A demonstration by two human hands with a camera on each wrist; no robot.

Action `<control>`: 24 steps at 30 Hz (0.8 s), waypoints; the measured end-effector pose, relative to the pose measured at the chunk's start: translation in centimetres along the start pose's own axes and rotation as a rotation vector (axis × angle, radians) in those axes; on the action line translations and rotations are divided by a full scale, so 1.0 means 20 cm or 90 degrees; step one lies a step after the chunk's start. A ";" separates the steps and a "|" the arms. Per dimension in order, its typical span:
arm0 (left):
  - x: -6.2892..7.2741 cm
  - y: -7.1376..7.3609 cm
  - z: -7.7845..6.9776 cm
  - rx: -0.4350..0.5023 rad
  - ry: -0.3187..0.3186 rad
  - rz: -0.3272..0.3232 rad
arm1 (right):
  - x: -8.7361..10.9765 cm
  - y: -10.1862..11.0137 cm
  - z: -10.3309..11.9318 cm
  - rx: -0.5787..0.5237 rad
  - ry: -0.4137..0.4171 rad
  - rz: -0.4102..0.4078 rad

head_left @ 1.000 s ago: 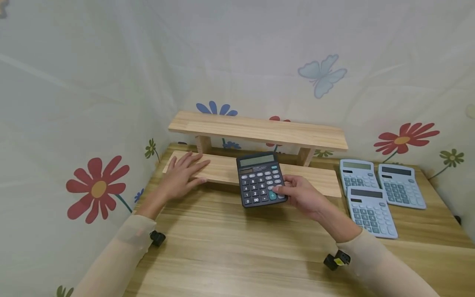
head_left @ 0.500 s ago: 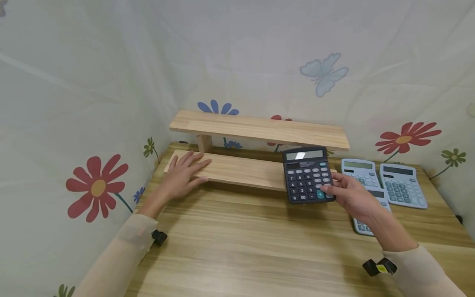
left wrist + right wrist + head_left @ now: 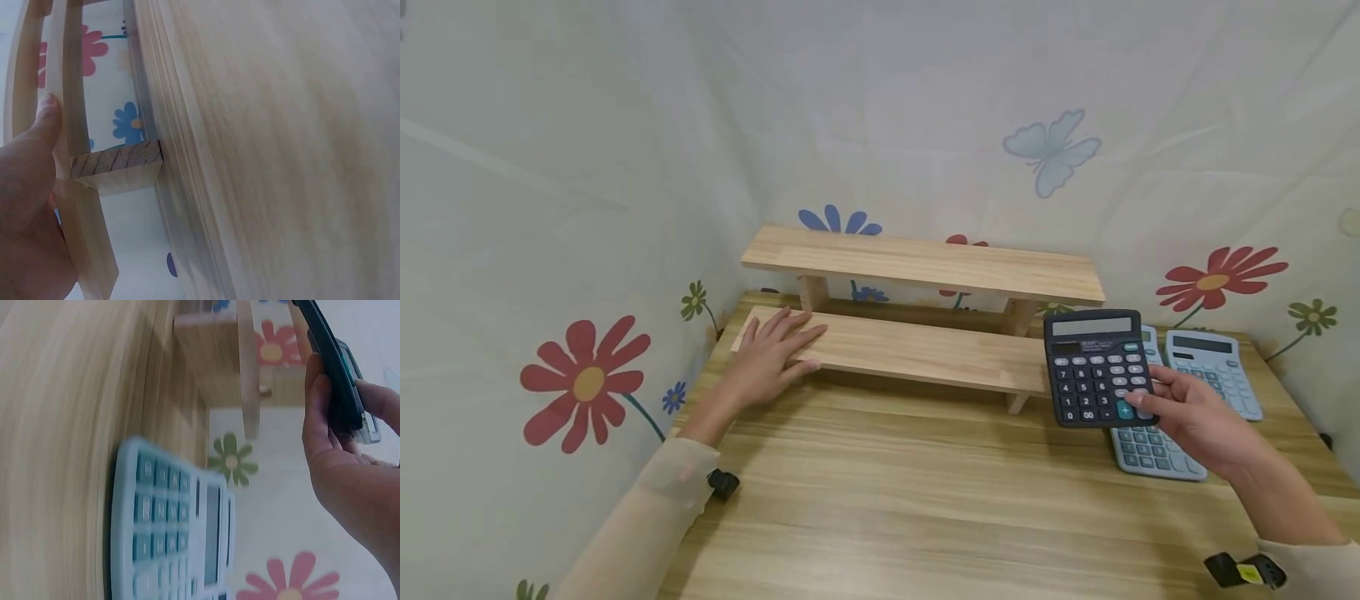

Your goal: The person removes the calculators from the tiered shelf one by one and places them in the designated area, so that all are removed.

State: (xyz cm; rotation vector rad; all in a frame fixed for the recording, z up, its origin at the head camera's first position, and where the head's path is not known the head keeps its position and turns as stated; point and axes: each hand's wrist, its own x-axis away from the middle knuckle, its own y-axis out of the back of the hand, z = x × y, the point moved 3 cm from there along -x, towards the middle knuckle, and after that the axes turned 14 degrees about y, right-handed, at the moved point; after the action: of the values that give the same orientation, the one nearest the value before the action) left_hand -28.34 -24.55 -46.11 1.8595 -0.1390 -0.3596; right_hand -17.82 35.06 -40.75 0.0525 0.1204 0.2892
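Observation:
A black calculator (image 3: 1099, 367) is held up by my right hand (image 3: 1198, 417), thumb on its front near the lower right keys and fingers behind. It hovers over the right end of the lower shelf board and hides parts of the light-blue calculators behind it. In the right wrist view the black calculator (image 3: 337, 375) shows edge-on in the grip. My left hand (image 3: 767, 358) rests with spread fingers on the left end of the lower board of a two-tier wooden shelf (image 3: 917, 346). From the left wrist, the thumb (image 3: 47, 119) lies along the board's edge.
Light-blue calculators lie on the table right of the shelf: one in front (image 3: 1157, 454), one at the right (image 3: 1213, 367), another mostly hidden. The shelf's upper board (image 3: 925, 262) stands behind the lower one. A flowered curtain (image 3: 925, 108) closes off the back and left.
My right hand has carried the black calculator rightward, from above the middle of the lower board to its right end, partly over the light-blue calculators. The left hand stays in place.

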 end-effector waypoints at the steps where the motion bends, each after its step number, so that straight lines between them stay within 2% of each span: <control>1: 0.00 0.00 0.00 0.002 -0.001 -0.003 | 0.01 0.03 0.00 -0.001 0.000 -0.001; 10: 0.00 0.01 -0.03 0.004 -0.005 -0.006 | 0.13 0.27 -0.07 -0.011 -0.008 -0.032; 17: 0.00 0.01 -0.02 0.001 0.002 0.003 | 0.22 0.47 -0.14 0.070 -0.067 -0.080; 20: 0.01 0.01 -0.02 0.000 0.004 0.002 | 0.27 0.56 -0.17 0.054 -0.074 -0.111; 24: 0.01 0.01 -0.03 0.001 0.003 0.002 | 0.34 0.69 -0.23 0.006 -0.044 -0.149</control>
State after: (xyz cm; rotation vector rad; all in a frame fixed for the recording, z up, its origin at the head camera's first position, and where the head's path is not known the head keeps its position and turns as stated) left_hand -27.99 -24.21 -45.77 1.8615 -0.1397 -0.3534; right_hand -15.76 50.31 -45.17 0.0567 0.0582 0.0524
